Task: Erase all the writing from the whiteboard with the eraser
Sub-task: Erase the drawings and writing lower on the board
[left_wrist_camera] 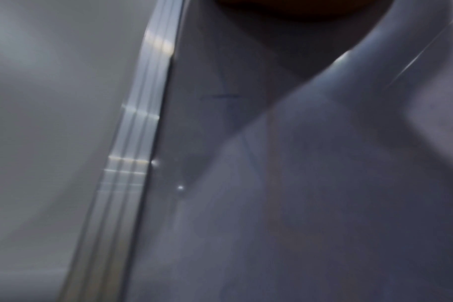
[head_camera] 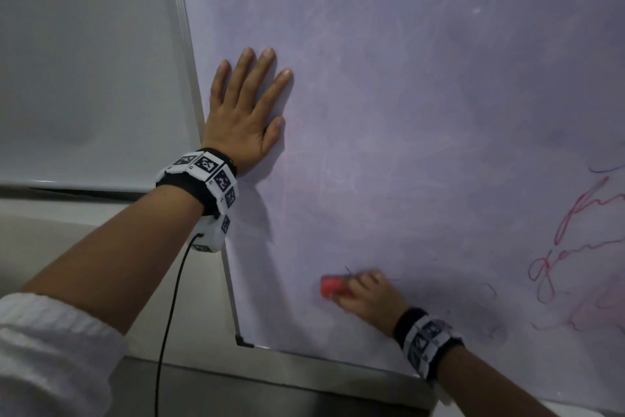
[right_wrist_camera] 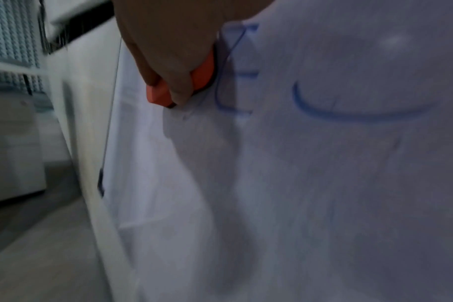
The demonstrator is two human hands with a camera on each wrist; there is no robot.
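The whiteboard [head_camera: 422,112] fills most of the head view, its metal frame [head_camera: 189,54] running down the left of centre; the left hand [head_camera: 243,112] lies flat against the board at centre left, fingers straight and spread wide, holding nothing; the right hand [head_camera: 368,295], lower centre of the frame, grips a red eraser [head_camera: 333,287] and presses it to the board; in the right wrist view the eraser [right_wrist_camera: 204,75] sits at upper centre under curled fingers [right_wrist_camera: 178,90], touching the board, with blue strokes [right_wrist_camera: 349,110] just beside it to the right; red writing [head_camera: 581,247] remains at the right edge of the head view; both wrists wear bands of black-and-white markers [head_camera: 216,180]; a black cable [head_camera: 169,315] hangs from the left wrist; the left wrist view is blurred, showing only the frame [left_wrist_camera: 132,143] and board.
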